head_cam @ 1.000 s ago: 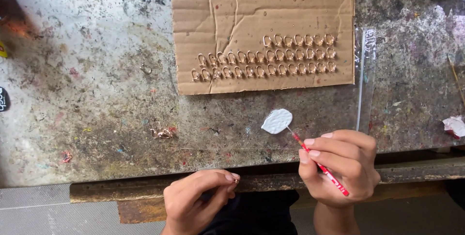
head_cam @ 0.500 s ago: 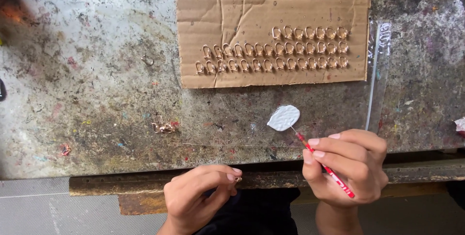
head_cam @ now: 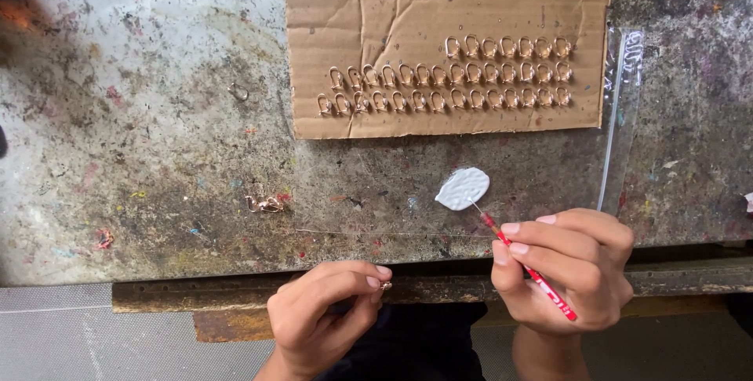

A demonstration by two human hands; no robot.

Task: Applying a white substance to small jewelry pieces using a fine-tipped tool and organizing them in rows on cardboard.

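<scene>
Seen from above, two bare hands work at the near edge of a stained, paint-flecked bench. The left hand, at 6 o'clock, pinches a tiny gold ring between thumb and forefinger; the ring is mostly hidden by the fingertips. The right hand, at 4 o'clock, grips a thin red tool like a pen. Its fine tip touches a white blob on the bench near centre. At 12 o'clock lies a cardboard sheet, its top cut off, holding three rows of gold rings. A clear plastic bag lies along its right side. A small gold piece, too small to make out, sits at 9 o'clock.
</scene>
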